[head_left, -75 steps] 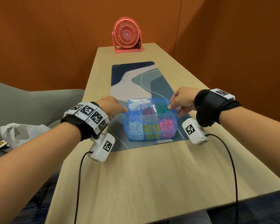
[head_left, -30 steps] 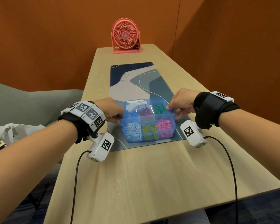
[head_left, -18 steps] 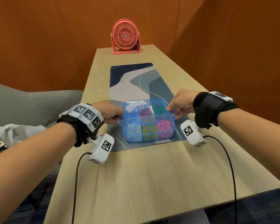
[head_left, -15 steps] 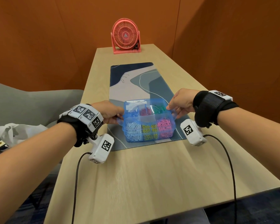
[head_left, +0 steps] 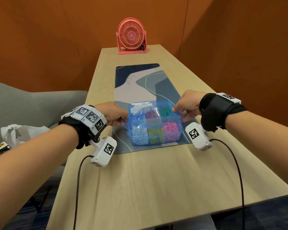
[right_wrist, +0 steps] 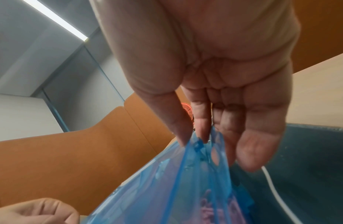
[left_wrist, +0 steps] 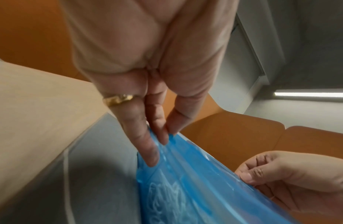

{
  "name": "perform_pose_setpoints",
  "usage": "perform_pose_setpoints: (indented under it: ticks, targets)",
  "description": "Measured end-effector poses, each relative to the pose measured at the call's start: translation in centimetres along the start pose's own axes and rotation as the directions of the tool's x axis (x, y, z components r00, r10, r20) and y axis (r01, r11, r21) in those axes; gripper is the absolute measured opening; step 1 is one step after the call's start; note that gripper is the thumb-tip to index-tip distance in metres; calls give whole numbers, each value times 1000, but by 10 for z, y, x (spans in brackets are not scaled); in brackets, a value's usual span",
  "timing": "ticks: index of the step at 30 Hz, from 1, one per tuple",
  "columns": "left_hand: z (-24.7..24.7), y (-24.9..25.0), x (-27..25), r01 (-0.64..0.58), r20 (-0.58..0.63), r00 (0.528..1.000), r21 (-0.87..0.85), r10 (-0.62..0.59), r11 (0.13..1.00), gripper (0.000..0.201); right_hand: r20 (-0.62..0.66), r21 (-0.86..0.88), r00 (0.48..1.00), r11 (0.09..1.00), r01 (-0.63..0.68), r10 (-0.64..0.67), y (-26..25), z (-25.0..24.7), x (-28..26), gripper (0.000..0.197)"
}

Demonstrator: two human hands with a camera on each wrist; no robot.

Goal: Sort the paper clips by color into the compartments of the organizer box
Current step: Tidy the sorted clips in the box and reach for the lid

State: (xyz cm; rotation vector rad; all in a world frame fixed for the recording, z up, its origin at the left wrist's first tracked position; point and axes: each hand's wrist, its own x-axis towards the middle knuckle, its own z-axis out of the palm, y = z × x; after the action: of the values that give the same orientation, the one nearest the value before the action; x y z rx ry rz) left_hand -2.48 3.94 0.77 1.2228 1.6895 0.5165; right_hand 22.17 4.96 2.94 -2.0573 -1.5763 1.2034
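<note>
My left hand pinches lid left edge, right hand pinches right edge; lid hovers tilted over organizer box, clips sorted.

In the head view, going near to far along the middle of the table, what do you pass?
Bare table → near edge of the desk mat → blue organizer box with sorted paper clips → bare stretch of mat → pink fan at the far end.
</note>
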Motion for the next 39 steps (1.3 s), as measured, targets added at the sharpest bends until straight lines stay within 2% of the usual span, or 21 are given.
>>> perform_pose_setpoints:
  ticks: [5, 9, 14, 17, 30, 34, 39]
  targets:
    - [2, 2, 1, 18, -19, 1000, 31, -17, 999, 17, 11, -19, 1000, 1000, 2, -2, -3, -1, 2, 25]
    - [2, 2, 0, 15, -25, 1000, 19, -14, 1000, 9, 25, -7, 1000, 1000, 5, -5, -4, -1, 1, 22]
    - [0, 2, 2, -10, 2, 1000, -3, 10, 1000, 8, 6, -67, 999, 997, 34, -34, -4, -1, 3, 27]
    - [-1, 1, 2, -7, 26, 1000, -9, 8, 1000, 14, 10, -74, 999, 997, 33, -32, -5, -1, 3, 27]
    - [-3, 0, 0, -31, 40, 999, -56, 33, 998, 25, 70, 114, 996, 992, -55, 47, -1, -5, 8, 28]
    - [-1, 2, 2, 16, 42, 999, -45, -14, 999, 15, 73, 44, 996, 998, -50, 47, -1, -6, 9, 22]
    - [-2, -1, 3, 136, 80, 988, -4, -136, 991, 24, 66, -46, 994, 995, -85, 88, 0, -9, 7, 19]
